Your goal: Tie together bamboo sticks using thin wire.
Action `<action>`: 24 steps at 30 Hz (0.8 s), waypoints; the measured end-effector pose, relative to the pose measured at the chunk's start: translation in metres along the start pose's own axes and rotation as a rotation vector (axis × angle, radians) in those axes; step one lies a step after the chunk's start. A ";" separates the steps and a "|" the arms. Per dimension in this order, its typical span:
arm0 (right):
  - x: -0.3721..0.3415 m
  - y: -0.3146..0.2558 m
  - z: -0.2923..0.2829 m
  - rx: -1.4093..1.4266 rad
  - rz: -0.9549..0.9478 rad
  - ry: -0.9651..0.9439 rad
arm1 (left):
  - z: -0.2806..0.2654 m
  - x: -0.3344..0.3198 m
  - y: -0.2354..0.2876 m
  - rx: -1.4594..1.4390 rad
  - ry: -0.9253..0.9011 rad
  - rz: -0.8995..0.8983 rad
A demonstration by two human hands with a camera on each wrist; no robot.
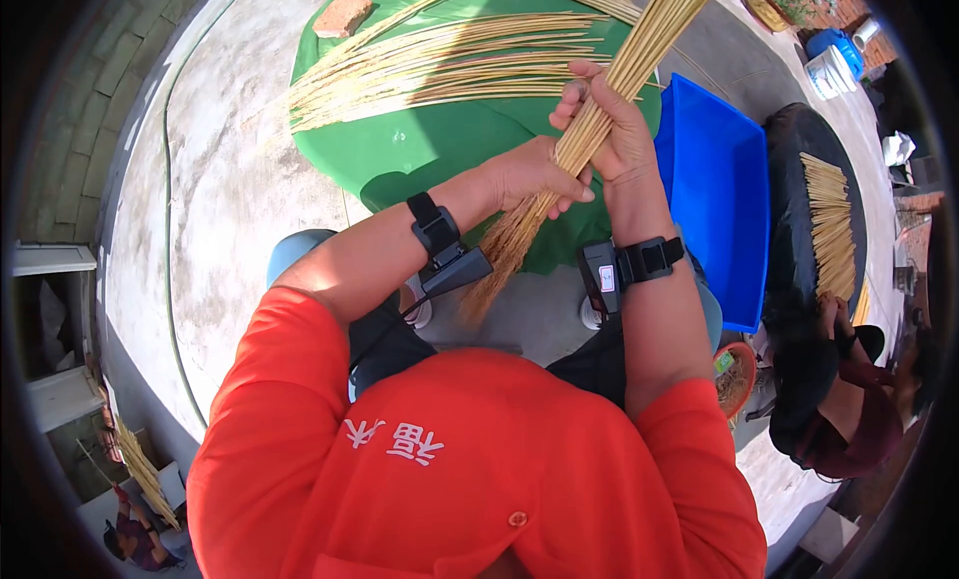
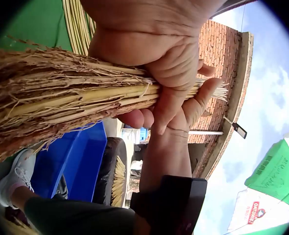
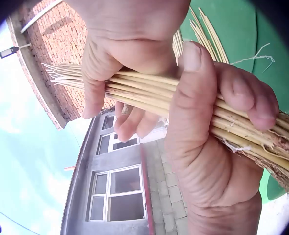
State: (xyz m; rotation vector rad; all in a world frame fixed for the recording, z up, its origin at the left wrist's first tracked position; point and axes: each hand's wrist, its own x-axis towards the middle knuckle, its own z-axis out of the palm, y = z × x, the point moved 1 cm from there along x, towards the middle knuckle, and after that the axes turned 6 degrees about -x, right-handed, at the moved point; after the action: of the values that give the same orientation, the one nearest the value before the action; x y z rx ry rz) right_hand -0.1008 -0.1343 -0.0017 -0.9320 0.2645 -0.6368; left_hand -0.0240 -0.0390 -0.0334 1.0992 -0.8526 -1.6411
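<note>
A long bundle of broomcorn stalks [image 1: 659,29] slants across in front of the red shirt, its brushy brown end [image 1: 504,249] low and toward the lap. My left hand [image 1: 529,174] grips it just above the brush, thumb wrapped over the stalks. Higher up, my right hand [image 1: 624,144] holds the bare stalks between thumb and loosely curled fingers. In the left wrist view, a thin white tie [image 2: 147,88] circles the bundle close to the left hand. The right wrist view shows a ring [image 3: 126,108] on a right-hand finger behind the stalks.
Loose stalks [image 1: 460,64] and a brick [image 1: 343,17] lie on the green-covered round table [image 1: 400,164] ahead. To the right stands a blue tray [image 1: 714,199]. Beyond it, more stalks [image 1: 831,224] lie on a black-covered table [image 1: 789,159], near another person [image 1: 834,409].
</note>
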 end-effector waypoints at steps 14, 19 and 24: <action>0.004 0.002 0.001 -0.280 -0.051 0.489 | -0.013 0.003 -0.029 -0.160 -0.133 0.010; 0.007 0.000 0.001 -0.110 -0.034 0.306 | -0.020 0.000 -0.020 -0.202 -0.216 -0.035; 0.006 0.004 -0.002 -0.062 -0.046 0.325 | -0.021 0.003 -0.022 -0.238 -0.312 -0.057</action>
State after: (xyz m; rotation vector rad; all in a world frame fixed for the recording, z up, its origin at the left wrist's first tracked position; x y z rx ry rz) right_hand -0.0952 -0.1372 -0.0056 -0.8939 0.5556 -0.8268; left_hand -0.0124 -0.0358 -0.0613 0.7191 -0.8012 -1.9384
